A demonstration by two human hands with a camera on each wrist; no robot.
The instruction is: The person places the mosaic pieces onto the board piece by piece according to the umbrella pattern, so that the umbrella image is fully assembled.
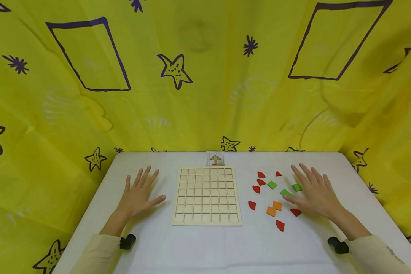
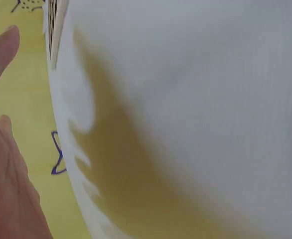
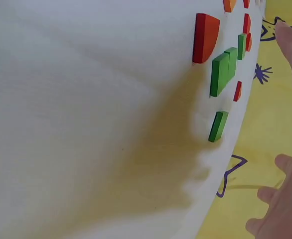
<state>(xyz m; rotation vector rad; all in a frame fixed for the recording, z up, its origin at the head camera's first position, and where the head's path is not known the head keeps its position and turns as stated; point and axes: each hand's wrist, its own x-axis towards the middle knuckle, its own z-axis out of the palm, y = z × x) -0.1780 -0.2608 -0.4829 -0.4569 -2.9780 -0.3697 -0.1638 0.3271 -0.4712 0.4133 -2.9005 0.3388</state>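
Observation:
A pale wooden board (image 1: 207, 196) with a grid of square recesses lies mid-table. To its left my left hand (image 1: 137, 196) hovers with fingers spread, holding nothing; the left wrist view shows this hand (image 2: 9, 174) above its shadow. My right hand (image 1: 316, 192) is likewise spread and empty, raised over the right side of the loose pieces. Near it are green squares (image 1: 297, 187), a red quarter-circle piece (image 1: 296, 212) and a small red triangle (image 1: 278, 173). Two orange squares (image 1: 271, 211) lie nearer the board. In the right wrist view, green pieces (image 3: 218, 126) stand out beside the hand's shadow.
A small pattern card (image 1: 215, 158) with a coloured figure on a grid sits behind the board. More red quarter-circles (image 1: 252, 205) are scattered right of the board. A yellow patterned curtain (image 1: 205, 114) borders the white table (image 1: 205, 247) at the back and sides.

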